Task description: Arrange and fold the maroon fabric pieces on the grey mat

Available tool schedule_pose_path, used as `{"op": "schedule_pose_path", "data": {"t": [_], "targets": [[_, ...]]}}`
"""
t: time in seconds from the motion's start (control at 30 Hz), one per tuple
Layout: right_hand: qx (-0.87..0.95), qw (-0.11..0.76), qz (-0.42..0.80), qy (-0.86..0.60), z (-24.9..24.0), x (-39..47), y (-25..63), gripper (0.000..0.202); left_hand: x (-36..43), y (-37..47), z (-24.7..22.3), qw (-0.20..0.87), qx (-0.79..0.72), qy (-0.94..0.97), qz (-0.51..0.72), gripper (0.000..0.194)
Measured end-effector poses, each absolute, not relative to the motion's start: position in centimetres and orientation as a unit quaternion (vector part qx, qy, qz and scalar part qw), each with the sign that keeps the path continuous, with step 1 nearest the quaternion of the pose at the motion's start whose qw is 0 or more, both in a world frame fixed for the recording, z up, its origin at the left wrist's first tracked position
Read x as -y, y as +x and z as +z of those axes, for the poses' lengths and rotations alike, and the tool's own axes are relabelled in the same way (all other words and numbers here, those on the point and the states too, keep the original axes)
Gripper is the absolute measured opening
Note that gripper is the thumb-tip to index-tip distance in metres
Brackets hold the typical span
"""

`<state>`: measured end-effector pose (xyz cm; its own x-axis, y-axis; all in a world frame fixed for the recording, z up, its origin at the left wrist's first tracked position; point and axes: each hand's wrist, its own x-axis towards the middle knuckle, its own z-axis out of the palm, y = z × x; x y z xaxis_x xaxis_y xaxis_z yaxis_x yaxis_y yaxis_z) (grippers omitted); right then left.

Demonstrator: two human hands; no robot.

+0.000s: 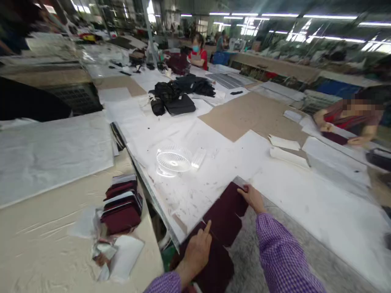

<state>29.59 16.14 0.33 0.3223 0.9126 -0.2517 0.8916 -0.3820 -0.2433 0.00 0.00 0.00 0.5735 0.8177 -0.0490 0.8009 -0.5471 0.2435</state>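
Note:
Dark maroon cut fabric pieces lie flat on the near edge of the white table. My left hand rests on the nearer piece with the index finger stretched forward. My right hand presses flat on the far corner of the farther piece, fingers spread on the cloth. Both sleeves are purple checked. Neither hand lifts the fabric.
A small white fan lies on the table ahead. A stack of maroon and white pieces sits on the left bench. Black cloth bundles lie farther back. One person works at right, another far back.

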Motion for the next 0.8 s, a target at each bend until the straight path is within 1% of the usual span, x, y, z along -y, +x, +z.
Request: {"op": "schedule_pose_path", "data": {"t": [0.13,0.23,0.3,0.4,0.57,0.67,0.8], "targets": [[0.566,0.008,0.188,-0.802,0.3,-17.2,29.7,0.043,0.2,0.3,0.0,0.131,-0.457,0.879,0.034,0.027],[0.584,0.018,0.191,-0.789,0.0,-17.6,29.0,0.039,0.1,0.2,0.0,0.146,-0.454,0.878,0.034,0.023],[0.599,0.044,0.187,-0.777,-0.2,-17.3,28.2,0.034,0.0,0.2,0.1,0.155,-0.453,0.878,0.032,0.022],[0.618,0.108,0.173,-0.759,-0.3,-16.2,27.3,0.029,-0.1,0.1,0.2,0.155,-0.451,0.879,0.028,0.023],[0.572,0.235,0.138,-0.774,0.5,-15.3,28.5,0.04,0.0,0.1,0.1,0.151,-0.45,0.879,0.031,0.021],[0.565,0.256,0.177,-0.764,0.5,-15.9,29.6,0.039,0.0,0.1,0.1,0.156,-0.453,0.877,0.035,0.021],[0.574,0.245,0.247,-0.742,-0.1,-16.8,30.0,0.033,0.0,0.1,0.1,0.157,-0.452,0.877,0.033,0.02]]}}
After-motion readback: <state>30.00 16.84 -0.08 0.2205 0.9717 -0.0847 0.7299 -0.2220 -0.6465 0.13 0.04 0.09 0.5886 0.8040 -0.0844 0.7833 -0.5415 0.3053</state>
